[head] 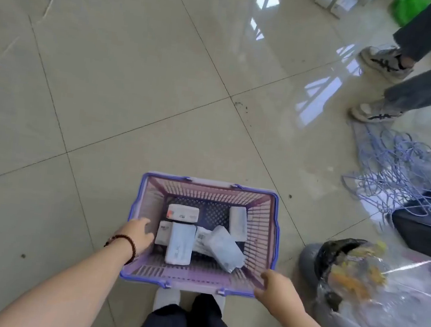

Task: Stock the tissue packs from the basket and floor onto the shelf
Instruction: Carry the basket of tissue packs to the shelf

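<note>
Gripping basket (272, 241) at both sides, tissue packs (179, 243) lying loose inside.

Left hand (136, 235) curling over left rim, right hand (275, 287) clenching near right corner, probably readying to lift basket off floor (135, 99); shelf not showing.

Place: it looks like a shop, or a room at the back of one.
Floor: big shiny tiles (143, 78) with bits of litter on them.
Basket: a purple shopping basket (273, 224) sits on the floor with wrapped tissue packs (179, 243) inside.
Hangers: a tangled pile of wire hangers (395, 172) lies on the right.
Boxes: small white boxes (335, 0) sit at the far side.
Wrapping: clear plastic bags (403, 303) are heaped nearby.
</note>
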